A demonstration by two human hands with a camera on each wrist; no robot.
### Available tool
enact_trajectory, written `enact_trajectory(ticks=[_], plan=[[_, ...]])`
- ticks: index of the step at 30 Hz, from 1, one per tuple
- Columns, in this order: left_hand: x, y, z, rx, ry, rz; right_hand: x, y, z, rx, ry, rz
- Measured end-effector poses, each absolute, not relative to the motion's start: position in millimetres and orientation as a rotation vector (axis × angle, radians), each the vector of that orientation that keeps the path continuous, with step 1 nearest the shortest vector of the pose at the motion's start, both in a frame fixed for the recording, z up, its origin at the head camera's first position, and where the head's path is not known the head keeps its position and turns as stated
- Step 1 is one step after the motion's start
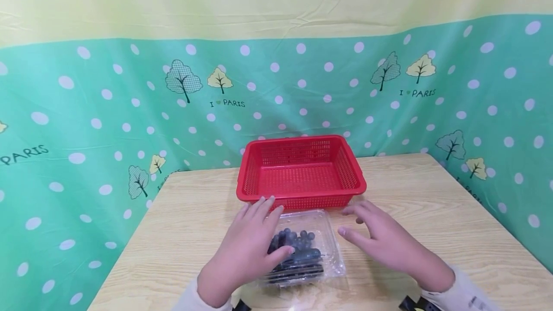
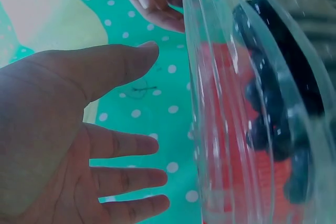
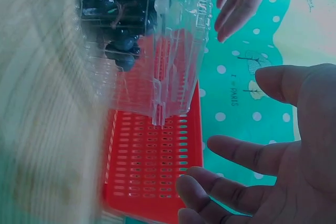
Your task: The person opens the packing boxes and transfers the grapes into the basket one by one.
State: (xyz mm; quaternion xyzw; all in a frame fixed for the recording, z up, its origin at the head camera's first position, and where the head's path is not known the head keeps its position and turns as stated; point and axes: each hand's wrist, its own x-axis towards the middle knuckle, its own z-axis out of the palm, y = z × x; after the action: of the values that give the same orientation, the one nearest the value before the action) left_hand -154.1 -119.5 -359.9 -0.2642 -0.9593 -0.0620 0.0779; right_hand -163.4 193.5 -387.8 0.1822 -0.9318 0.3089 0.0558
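Observation:
A clear plastic clamshell box [image 1: 333, 256] lies on the table in front of me, its lid over a bunch of dark grapes [image 1: 302, 243]. Over the left part of the box is my left hand [image 1: 247, 248], fingers stretched forward and thumb spread, hiding part of the fruit. To the right of the box, my right hand [image 1: 384, 240] hovers with its fingers loosely bent and nothing in them. In the left wrist view the box [image 2: 220, 129] stands apart from the fingers. The right wrist view shows the box's edge [image 3: 173, 77] and a gap before the right hand.
Right behind the box stands a red perforated plastic basket [image 1: 298, 203] with nothing in it. Both are on a light wood-grain table [image 1: 190, 224]. A green and yellow printed cloth [image 1: 276, 80] hangs along the back and both sides.

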Motion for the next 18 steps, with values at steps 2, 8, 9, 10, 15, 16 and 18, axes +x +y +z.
enact_trajectory(ticks=[2,8,9,10,15,16,18], plan=[[-153.2,-116.3,-360.8,-0.809,-2.863,-0.183,-161.7,193.3,-389.6,0.539,-2.839,0.949],[-150.4,-106.5,-364.8,-0.860,-2.823,-0.170,-157.8,194.6,-396.4,0.532,-2.855,1.065],[-149.7,-105.1,-365.3,-0.869,-2.813,-0.172,-157.7,194.8,-397.5,0.533,-2.861,1.090],[-149.1,-103.8,-366.1,-0.877,-2.800,-0.171,-157.9,194.8,-398.5,0.527,-2.871,1.119],[-147.2,-98.9,-368.9,-0.912,-2.752,-0.172,-159.9,194.2,-405.0,0.533,-2.892,1.287],[-147.0,-98.2,-369.5,-0.918,-2.744,-0.165,-160.1,194.0,-406.3,0.536,-2.894,1.319],[-146.7,-96.8,-370.4,-0.930,-2.730,-0.156,-160.6,193.8,-408.8,0.532,-2.900,1.375]])
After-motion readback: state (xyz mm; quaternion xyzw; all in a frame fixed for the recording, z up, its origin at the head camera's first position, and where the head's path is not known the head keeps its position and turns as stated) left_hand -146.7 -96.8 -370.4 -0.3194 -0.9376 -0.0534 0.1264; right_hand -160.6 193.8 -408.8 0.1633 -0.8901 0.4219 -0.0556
